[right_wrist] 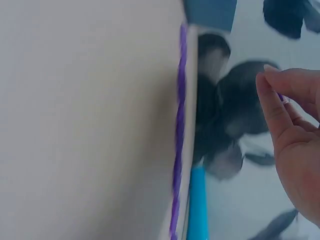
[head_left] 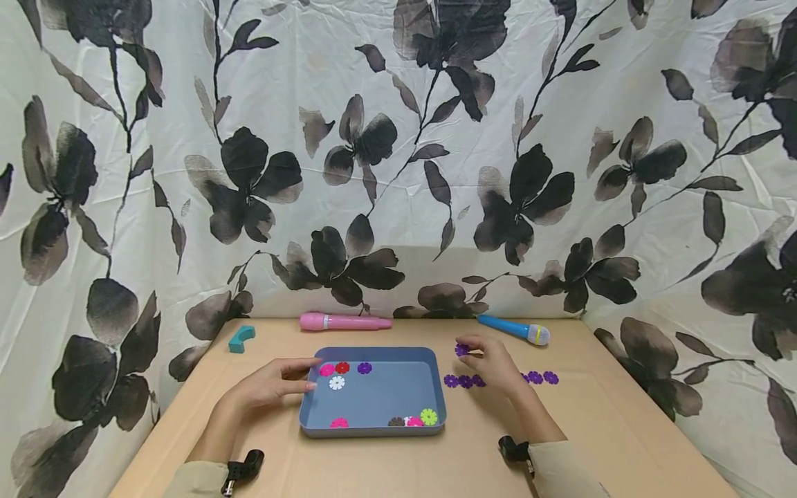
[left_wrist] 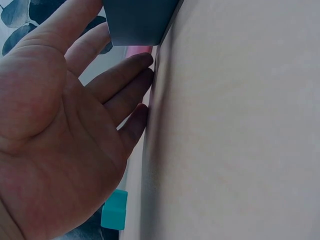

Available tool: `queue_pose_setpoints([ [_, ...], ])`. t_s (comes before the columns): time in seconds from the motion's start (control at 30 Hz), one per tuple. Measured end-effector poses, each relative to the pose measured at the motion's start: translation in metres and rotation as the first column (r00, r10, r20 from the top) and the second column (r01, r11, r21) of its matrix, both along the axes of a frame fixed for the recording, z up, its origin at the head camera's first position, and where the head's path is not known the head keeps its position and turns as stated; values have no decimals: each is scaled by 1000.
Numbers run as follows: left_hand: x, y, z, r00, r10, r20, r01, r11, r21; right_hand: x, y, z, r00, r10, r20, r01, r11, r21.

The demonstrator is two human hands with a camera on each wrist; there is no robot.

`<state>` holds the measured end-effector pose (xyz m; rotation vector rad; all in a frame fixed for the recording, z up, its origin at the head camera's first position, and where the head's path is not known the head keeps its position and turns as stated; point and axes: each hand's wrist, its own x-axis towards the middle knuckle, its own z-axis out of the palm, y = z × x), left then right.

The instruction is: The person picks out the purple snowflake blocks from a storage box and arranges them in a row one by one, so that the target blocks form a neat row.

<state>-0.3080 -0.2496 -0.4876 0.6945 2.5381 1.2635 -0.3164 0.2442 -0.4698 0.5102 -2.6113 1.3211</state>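
My right hand [head_left: 495,363] pinches a purple flower-shaped disc [head_left: 461,350] between thumb and fingertips, raised above a row of purple flower-shaped discs [head_left: 465,381]. In the right wrist view that row [right_wrist: 179,125] appears edge-on, and the pinched disc is mostly hidden by the fingers. Part of the row lies behind my right hand. At the left side of a grey-blue tray [head_left: 373,432], my left hand [head_left: 264,384] touches the rim with thumb and index finger. Its other fingers [left_wrist: 122,82] extend loosely beneath the tray's edge level. Inside the tray lie pink, red, white, purple, brown and green discs.
Behind the tray lies a pink toy microphone [head_left: 345,322]. A blue toy microphone [head_left: 513,330] is at the back right. A teal arch-shaped block [head_left: 241,339] sits at the back left. The patterned cloth [head_left: 398,173] hangs along the table's back edge.
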Motion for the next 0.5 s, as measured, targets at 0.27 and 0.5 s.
queue_pose_setpoints([
  [0.27,-1,1,1,1000,12,5,-12,1000,-8,0,43,-5,992,-110,67,110,994,-7],
  [0.5,0,1,1,1000,11,2,-11,1000,-21,0,56,-4,991,-82,108,90,993,-79],
])
